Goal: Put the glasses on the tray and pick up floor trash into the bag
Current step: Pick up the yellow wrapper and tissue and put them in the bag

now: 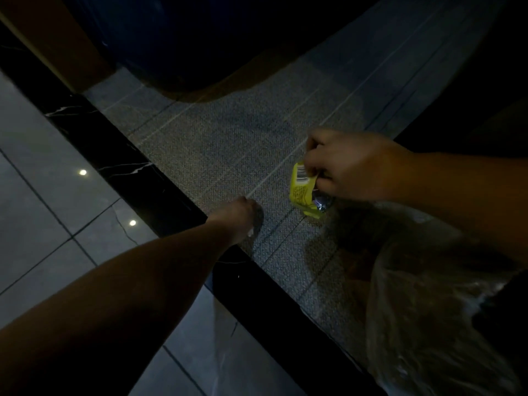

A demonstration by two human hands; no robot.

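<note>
Clear plastic bag [434, 304] hangs below the right hand [351, 164], clamped on a yellow wrapper [301, 187]; release over its mouth. Left hand [237, 218] grip: cannot tell.

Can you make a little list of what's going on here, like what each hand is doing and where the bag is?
place: dim room, grey carpet beside a black marble strip and shiny tiles
right hand: pinching a yellow wrapper, lifted off the carpet
left hand: reaching down to the carpet, on something small; too dark to name
bag: clear plastic, lower right, under the right arm
wrapper in bag: not yet
glasses and tray: not in view
</note>
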